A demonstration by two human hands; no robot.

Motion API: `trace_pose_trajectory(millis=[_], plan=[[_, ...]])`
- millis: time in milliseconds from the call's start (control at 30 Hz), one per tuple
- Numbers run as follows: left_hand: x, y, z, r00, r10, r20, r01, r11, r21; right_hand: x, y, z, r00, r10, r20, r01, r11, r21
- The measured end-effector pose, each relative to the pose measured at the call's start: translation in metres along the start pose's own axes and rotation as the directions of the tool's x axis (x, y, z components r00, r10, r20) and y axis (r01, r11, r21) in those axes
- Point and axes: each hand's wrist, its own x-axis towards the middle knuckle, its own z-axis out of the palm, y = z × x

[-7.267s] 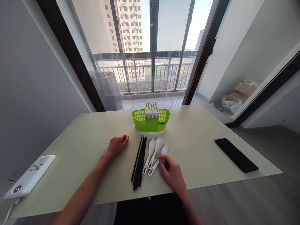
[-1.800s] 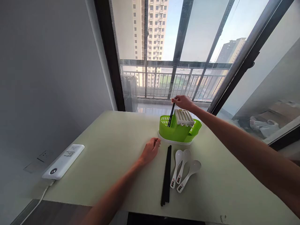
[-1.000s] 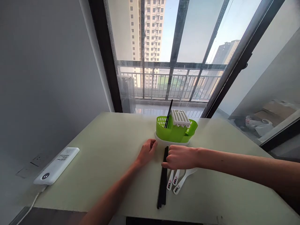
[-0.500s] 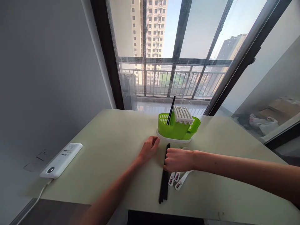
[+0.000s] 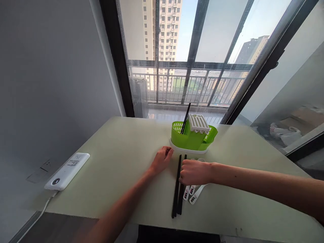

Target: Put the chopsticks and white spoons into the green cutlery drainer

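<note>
Step in hand, as judged: moving black chopsticks (image 5: 178,189) from the surface (image 5: 121,168) into the green caddy (image 5: 193,139); 1 chopstick (image 5: 186,118) leaned upright in its left compartment.

Right hand (image 5: 194,171) rested curled over the upper part of the flat chopstick bundle, fingers closed down onto 1 stick that sat split slightly from the others; whether it was truly pinched could not be told. Under that hand and wrist lay white spoons (image 5: 192,195), only the handles showing.

Left hand (image 5: 162,160) lay loosely curled, holding nothing, fingertips touching the caddy's white base.

Next move would likely call for a clean pinch on 1 stick, a lift clear of the spoons, and a tip-down entry beside the standing chopstick.
</note>
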Motion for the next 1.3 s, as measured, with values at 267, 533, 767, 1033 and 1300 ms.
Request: trace_pose_trajectory(millis=[267,533,767,1033,1300], plan=[[0.000,-0.001,0.000,1.000,0.006,0.003,-0.006,1.000,0.022,0.005,-0.003,-0.002,1.000,0.012,0.006,-0.012,1.000,-0.010],[0.001,0.000,0.000,1.000,0.015,0.009,-0.015,0.999,0.031,0.004,-0.005,-0.009,0.999,0.012,0.034,-0.012,1.000,-0.009],[0.001,-0.001,0.001,1.000,0.018,0.013,-0.019,0.999,0.035,0.006,-0.007,-0.008,0.999,0.025,0.046,-0.025,1.000,0.000],[0.001,-0.002,0.001,0.999,0.017,0.028,-0.017,0.999,0.026,0.008,-0.005,-0.003,0.999,0.028,0.032,-0.028,1.000,0.013],[0.001,0.002,0.000,0.999,0.018,0.039,-0.019,1.000,0.007,0.006,-0.004,-0.013,0.998,0.040,0.040,-0.041,0.999,0.024]])
